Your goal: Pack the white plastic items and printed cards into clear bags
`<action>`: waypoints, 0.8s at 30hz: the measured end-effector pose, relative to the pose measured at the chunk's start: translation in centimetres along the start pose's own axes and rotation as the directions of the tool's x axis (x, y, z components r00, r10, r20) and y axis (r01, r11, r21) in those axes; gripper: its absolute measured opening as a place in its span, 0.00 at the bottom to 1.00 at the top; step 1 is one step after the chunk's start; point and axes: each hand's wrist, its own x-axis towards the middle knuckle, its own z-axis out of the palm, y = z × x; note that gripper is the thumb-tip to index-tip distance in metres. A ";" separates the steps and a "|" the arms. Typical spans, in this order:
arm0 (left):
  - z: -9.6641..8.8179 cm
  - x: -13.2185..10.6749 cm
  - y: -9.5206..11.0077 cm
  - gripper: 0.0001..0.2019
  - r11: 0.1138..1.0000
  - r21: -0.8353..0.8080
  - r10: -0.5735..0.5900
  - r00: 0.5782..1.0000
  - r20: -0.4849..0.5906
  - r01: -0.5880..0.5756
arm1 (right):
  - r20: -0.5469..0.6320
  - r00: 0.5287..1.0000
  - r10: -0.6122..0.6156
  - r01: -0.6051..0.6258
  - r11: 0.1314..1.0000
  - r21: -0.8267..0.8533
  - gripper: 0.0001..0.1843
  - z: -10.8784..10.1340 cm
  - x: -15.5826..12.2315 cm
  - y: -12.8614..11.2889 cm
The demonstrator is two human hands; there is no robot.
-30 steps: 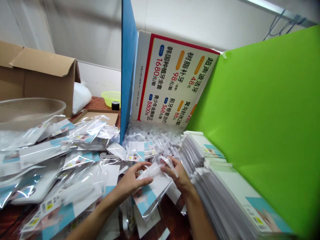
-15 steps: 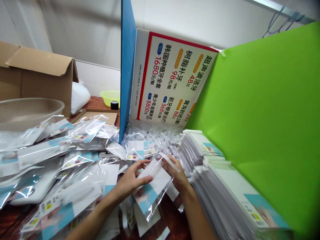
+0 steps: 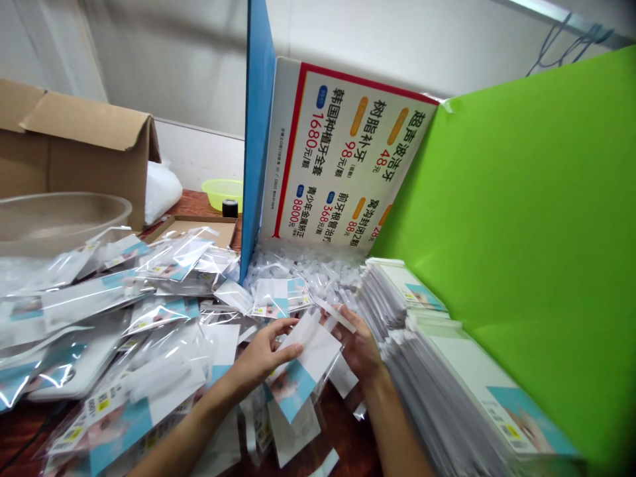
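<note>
Left hand pinches the card by its left edge, thumb on the front, fingers tucked behind; card's tilted, mid-scene, just above the near part of the table. Clear film shows along its right edge, so it's prob. in a sleeve. Right hand is right up by the card's far right corner, fingers curled behind a pale strip; can't tell if it's gripping that or just touching.

Progress, as far as I can judge: this pc. is prob. unfinished, b/c the strip stands away from the card & nothing looks folded flat. Over on the left there's a big loose pile of sleeved cards, w/ lots of shiny film; can't tell which are sealed. On the right, neat card stacks stand by the green board, & they look far more orderly, but whether they're done or waiting isn't clear. Far side, small white pcs. lie heaped below the printed board, plenty left there.
</note>
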 end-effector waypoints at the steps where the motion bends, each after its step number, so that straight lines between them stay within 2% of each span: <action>1: 0.0 0.0 0.0 0.32 1.000 -0.009 -0.005 1.000 -0.001 0.005 | 0.003 1.000 -0.004 0.004 1.000 0.005 0.17 0.0 0.1 0.0; 7: 0.1 -0.1 -0.3 0.31 1.000 0.009 0.002 1.000 -0.006 -0.002 | -0.005 0.998 -0.058 0.058 0.998 0.010 0.16 -0.4 0.1 -0.3; 13: 0.2 0.0 -0.2 0.30 1.000 -0.028 0.009 1.000 0.008 -0.009 | 0.046 0.997 -0.062 0.064 0.997 -0.042 0.13 -0.4 0.1 -0.2; 18: 0.2 0.0 0.0 0.31 1.000 -0.027 -0.003 1.000 0.013 0.003 | 0.065 0.996 -0.057 0.065 0.989 -0.131 0.13 -0.5 0.1 0.2; 24: 0.2 0.2 -0.1 0.30 0.999 -0.041 -0.003 0.999 -0.037 0.001 | 0.110 0.994 -0.030 0.057 0.968 -0.244 0.15 -0.5 -0.3 -0.2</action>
